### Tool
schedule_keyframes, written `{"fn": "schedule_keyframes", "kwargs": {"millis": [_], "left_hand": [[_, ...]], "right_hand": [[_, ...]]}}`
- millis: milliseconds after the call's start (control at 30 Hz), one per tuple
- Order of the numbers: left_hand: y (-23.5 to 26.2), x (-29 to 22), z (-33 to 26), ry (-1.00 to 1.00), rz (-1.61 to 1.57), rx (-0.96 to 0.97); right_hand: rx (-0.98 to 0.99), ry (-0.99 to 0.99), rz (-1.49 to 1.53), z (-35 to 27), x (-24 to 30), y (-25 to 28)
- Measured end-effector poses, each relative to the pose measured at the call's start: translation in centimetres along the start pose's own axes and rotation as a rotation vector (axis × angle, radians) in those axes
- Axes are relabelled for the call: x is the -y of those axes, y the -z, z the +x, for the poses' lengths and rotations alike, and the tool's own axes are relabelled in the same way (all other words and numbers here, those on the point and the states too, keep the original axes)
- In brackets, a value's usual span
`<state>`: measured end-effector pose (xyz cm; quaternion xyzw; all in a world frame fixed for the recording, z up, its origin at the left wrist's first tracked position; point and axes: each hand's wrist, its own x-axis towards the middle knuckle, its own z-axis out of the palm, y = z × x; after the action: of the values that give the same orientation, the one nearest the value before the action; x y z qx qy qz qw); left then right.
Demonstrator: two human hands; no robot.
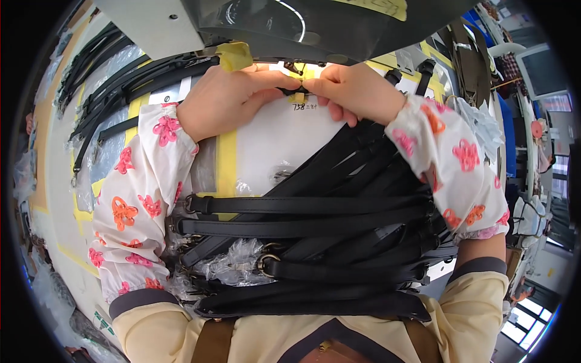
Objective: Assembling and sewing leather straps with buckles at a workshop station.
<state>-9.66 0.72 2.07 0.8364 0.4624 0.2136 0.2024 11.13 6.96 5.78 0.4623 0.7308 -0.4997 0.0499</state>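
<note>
Under the machine head (254,27), both hands meet at a small lit spot. My left hand (215,100) is closed, thumb and forefinger pinching a narrow black strap (292,91). From the other side my right hand (357,91) pinches the same strap, its other fingers curled below. The strap's ends are mostly hidden by my fingers. A small yellow piece (296,97) sits just below the pinch point, on the white work surface (266,145). Beneath my forearms lies a pile of black straps (315,227) with metal rings, reaching up toward my right hand.
More black straps (97,85) lie at the left on the yellow-taped table. Crumpled clear plastic (233,263) is tucked among the near straps. Brown straps (478,45) hang at the far right, close to a white plastic bag (478,124). A monitor (544,69) stands beyond.
</note>
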Motion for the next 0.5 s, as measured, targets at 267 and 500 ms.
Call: {"fn": "schedule_keyframes", "kwargs": {"millis": [267,500], "left_hand": [[0.0,-0.7,0.3,-0.070,0.250,-0.054],[-1.2,-0.3,-0.4,-0.153,0.418,-0.171]], "right_hand": [[-0.709,0.825,-0.741,-0.4,-3.9,-3.5],[-0.654,0.657,-0.825,-0.3,-3.2,-3.5]]}}
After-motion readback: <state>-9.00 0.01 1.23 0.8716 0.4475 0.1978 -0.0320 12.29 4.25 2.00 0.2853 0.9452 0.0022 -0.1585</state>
